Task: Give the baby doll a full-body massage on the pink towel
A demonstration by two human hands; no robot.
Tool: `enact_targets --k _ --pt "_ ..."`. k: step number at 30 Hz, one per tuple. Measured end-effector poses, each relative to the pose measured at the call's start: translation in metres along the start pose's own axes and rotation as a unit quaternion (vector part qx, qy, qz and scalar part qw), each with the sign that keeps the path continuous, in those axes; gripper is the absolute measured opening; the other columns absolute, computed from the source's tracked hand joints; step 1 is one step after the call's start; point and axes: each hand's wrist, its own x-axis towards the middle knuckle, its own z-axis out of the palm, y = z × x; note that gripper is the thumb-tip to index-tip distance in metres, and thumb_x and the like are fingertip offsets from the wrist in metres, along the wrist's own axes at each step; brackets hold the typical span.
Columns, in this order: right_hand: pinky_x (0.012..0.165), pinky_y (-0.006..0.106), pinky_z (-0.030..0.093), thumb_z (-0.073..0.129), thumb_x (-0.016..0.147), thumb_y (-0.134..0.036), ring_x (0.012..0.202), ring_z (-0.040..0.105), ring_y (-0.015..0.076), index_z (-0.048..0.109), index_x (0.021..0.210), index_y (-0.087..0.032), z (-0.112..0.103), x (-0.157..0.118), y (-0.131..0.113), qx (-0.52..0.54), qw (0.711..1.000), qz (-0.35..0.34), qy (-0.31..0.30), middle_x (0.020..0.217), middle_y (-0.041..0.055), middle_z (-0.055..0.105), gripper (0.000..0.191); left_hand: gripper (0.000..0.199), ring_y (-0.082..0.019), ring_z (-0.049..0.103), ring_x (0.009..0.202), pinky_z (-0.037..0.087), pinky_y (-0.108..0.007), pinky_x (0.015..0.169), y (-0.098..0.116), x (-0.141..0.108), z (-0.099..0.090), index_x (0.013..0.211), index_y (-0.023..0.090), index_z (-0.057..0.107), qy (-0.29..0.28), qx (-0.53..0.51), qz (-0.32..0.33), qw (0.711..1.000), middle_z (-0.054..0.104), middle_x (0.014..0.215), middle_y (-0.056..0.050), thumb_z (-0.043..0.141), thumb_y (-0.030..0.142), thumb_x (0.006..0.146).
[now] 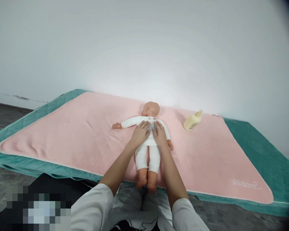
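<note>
A baby doll (148, 140) in white cloth lies stretched out, its bald head turned to the left and its feet toward me. It appears to be lying on its front. My left hand (140, 132) rests open and flat on the left of its upper torso. On the other side, my right hand (160, 133) is also laid flat there, fingers stretched toward the neck. Between my hands shows a greyish patch (152, 126) on the white cloth; what it is I cannot make out. Neither hand is gripping anything.
Under the doll is a pink blanket (69, 128) on a green mattress (262, 141), which stands against a white wall (144, 48). A pale yellow pump bottle (192, 122) leans to the right of the doll. A black surface (55, 189) is at the lower left, partly blurred out.
</note>
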Motion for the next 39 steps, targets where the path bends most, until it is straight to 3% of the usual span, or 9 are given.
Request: enact_targets --k 6,12,17,31,35,39 --pt "0.108 0.041 0.038 0.037 0.095 -0.026 0.126 0.045 0.0199 0.058 0.124 -0.022 -0.026 -0.054 -0.026 0.017 0.998 0.022 0.058 0.13 0.0089 0.052 0.036 0.03 -0.022 0.051 0.115 0.042 -0.04 0.101 0.01 -0.053 -0.013 0.119 0.019 0.058 0.049 -0.01 0.002 0.999 0.059 0.123 -0.009 0.046 0.02 0.091" --pt "0.102 0.039 0.043 0.041 0.091 -0.019 0.116 0.051 0.0197 0.064 0.113 -0.022 -0.013 -0.082 -0.039 0.023 0.998 -0.006 0.064 0.118 0.0086 0.059 0.032 0.025 -0.023 0.052 0.109 0.045 -0.04 0.095 0.027 -0.07 -0.008 0.113 0.02 0.06 0.043 -0.022 0.01 0.999 0.06 0.113 -0.009 0.045 0.02 0.092" --pt "0.1 0.04 0.042 0.043 0.09 -0.017 0.111 0.052 0.0215 0.064 0.113 -0.018 -0.002 -0.08 -0.036 -0.013 0.999 -0.012 0.046 0.113 0.0092 0.062 0.031 0.022 -0.024 0.052 0.106 0.045 -0.038 0.092 0.033 -0.068 -0.003 0.109 0.018 0.06 0.026 0.002 0.003 1.0 0.061 0.112 -0.009 0.048 0.02 0.09" --pt "0.1 0.04 0.038 0.043 0.08 -0.007 0.113 0.047 0.0253 0.058 0.117 -0.014 0.001 -0.074 -0.041 -0.073 0.996 0.02 -0.036 0.119 0.0107 0.059 0.041 0.023 -0.024 0.054 0.1 0.043 -0.038 0.086 0.036 -0.058 0.003 0.105 0.016 0.059 -0.019 0.056 -0.038 0.998 0.064 0.105 -0.008 0.045 0.01 0.088" --pt "0.096 0.04 0.038 0.043 0.083 -0.01 0.106 0.047 0.0262 0.058 0.114 -0.015 -0.003 -0.065 -0.044 -0.098 0.994 0.024 -0.048 0.114 0.011 0.059 0.035 0.018 -0.026 0.053 0.097 0.043 -0.04 0.084 0.037 -0.049 0.001 0.103 0.015 0.06 -0.028 0.094 -0.04 0.994 0.063 0.102 -0.009 0.047 0.015 0.09" --pt "0.091 0.04 0.039 0.041 0.09 -0.018 0.098 0.047 0.0259 0.06 0.108 -0.015 -0.005 -0.052 -0.047 -0.115 0.993 0.027 -0.023 0.105 0.0104 0.059 0.025 0.019 -0.025 0.052 0.097 0.043 -0.038 0.083 0.036 -0.04 -0.002 0.105 0.016 0.059 -0.014 0.112 -0.028 0.993 0.062 0.103 -0.009 0.045 0.018 0.092"
